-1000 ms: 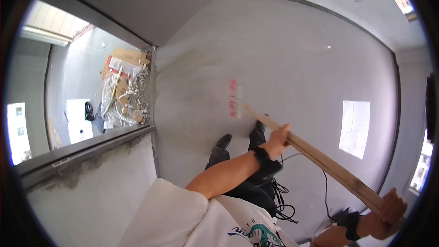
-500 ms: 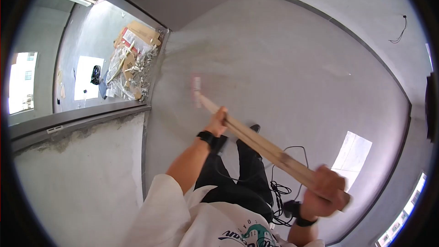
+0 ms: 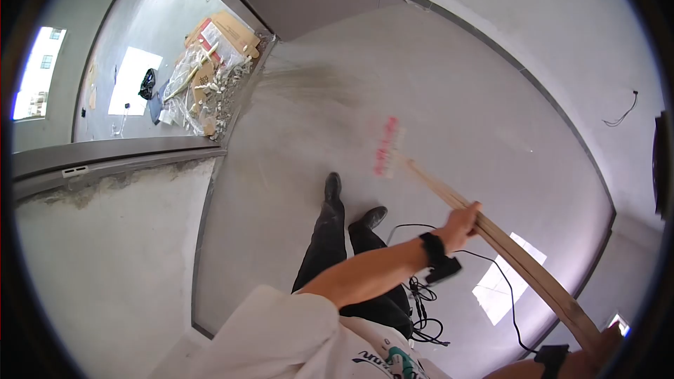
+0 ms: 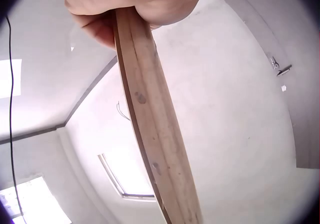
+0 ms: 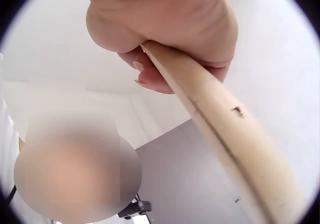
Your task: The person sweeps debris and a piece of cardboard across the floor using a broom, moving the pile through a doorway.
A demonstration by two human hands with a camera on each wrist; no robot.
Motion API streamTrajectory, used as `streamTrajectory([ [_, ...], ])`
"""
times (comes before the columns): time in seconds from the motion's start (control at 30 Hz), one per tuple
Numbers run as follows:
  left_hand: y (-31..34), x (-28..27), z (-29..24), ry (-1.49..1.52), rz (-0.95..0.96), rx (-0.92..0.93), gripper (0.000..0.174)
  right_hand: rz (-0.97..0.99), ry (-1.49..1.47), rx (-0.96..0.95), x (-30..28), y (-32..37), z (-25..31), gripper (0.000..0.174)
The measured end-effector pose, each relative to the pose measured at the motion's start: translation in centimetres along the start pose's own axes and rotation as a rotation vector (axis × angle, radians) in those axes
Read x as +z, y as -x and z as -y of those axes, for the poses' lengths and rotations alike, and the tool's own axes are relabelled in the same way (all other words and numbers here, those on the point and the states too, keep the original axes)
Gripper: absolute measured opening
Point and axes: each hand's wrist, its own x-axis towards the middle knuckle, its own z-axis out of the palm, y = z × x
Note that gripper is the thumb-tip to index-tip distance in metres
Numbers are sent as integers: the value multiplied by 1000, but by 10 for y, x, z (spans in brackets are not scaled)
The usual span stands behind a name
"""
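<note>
Both hands hold the long wooden handle [image 3: 523,260] of a broom. Its red-and-white head [image 3: 387,149], blurred, is at the floor ahead of the feet. My left hand [image 3: 461,224] grips the handle partway along, between the head and the other hand. Near the upper end, at the lower right of the head view, my right hand [image 3: 605,345] is wrapped round it. In the left wrist view the fingers [image 4: 100,31] curl about the flat-sided wood. The right wrist view shows the other fist [image 5: 170,18] closed over the handle's rounded edge.
Cardboard [image 3: 232,31], clear plastic and white rubble [image 3: 223,91] are heaped at a doorway on the left. A dusty streak [image 3: 302,84] marks the grey floor beside it. Coiled black cable [image 3: 425,319] lies near the legs. A low wall [image 3: 112,238] stands at left.
The broom head swung left towards the doorway, then back to the right. Both hands followed, still gripping the handle. The feet have changed position, and the head view has turned.
</note>
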Motion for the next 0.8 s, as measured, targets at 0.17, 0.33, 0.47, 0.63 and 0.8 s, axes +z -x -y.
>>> streamTrajectory([
  [0.17,-60,3,-27,18,195,-67,14,167,390,9,117,-28,-68,30],
  [0.33,-66,-130,-152,-150,337,140,20,-326,191,92,168,-32,-149,21],
  [0.47,35,-183,-222,55,172,332,13,-101,94,175,187,-49,-162,24],
  [0.63,32,-262,-303,144,-105,304,17,-237,-4,151,258,-56,-213,28],
  [0.8,61,-222,-308,35,-207,482,30,-410,-101,154,236,-66,-212,20],
])
